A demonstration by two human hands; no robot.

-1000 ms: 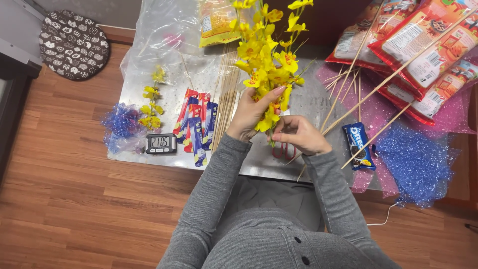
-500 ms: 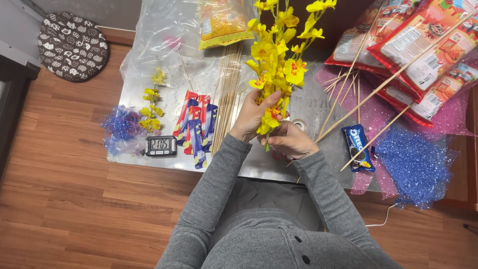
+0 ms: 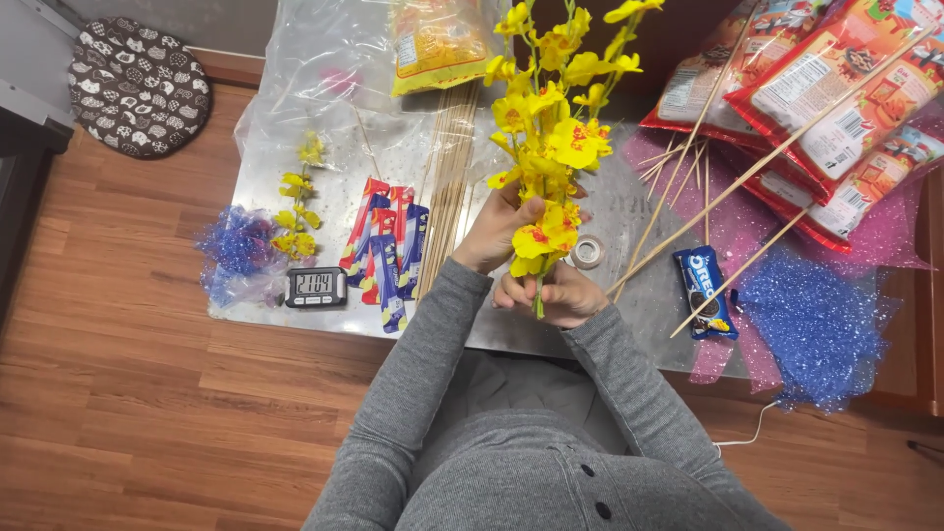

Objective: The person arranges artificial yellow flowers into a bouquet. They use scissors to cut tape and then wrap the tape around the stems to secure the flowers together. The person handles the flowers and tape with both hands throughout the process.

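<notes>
At table centre, left hand (image 3: 497, 231) is wrapped around the bunch of yellow artificial flower sprays with red-marked petals (image 3: 551, 138) partway up its stems; right hand (image 3: 560, 293) is curled closed around the stem ends below. Bunch stands upright over the silver table surface (image 3: 629, 305). Judged light and springy: thin stems likely flex, blooms likely crush or snag, so grip low on the stems. Nearby: bundle of bamboo skewers (image 3: 447, 182), small tape roll (image 3: 588, 252), blue biscuit packet (image 3: 706, 293), digital timer (image 3: 315, 286)
</notes>
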